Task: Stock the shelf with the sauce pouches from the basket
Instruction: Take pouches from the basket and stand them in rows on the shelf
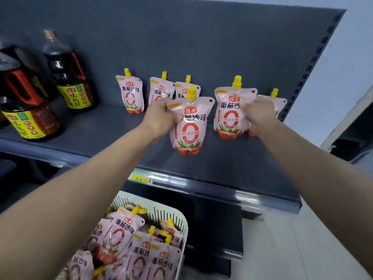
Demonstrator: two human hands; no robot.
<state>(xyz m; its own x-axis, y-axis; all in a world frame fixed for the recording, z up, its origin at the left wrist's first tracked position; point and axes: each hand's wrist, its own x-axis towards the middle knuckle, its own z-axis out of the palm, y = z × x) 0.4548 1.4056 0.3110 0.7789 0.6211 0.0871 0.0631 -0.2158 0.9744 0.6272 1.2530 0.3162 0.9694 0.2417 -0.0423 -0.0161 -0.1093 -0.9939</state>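
Observation:
My left hand (160,116) grips a pink sauce pouch (189,126) with a yellow cap by its left edge, upright above the dark shelf (90,128). My right hand (259,114) holds a second pouch (230,112) by its right edge, standing on the shelf. Behind them, three pouches (131,93) stand against the back panel, and another pouch (279,102) shows partly behind my right hand. The white basket (177,217) at the bottom holds several more pouches (121,231).
Large dark sauce bottles (70,77) with yellow labels stand at the shelf's left end. A price tag (141,178) sits on the shelf's front rail. A perforated upright (314,63) bounds the shelf on the right.

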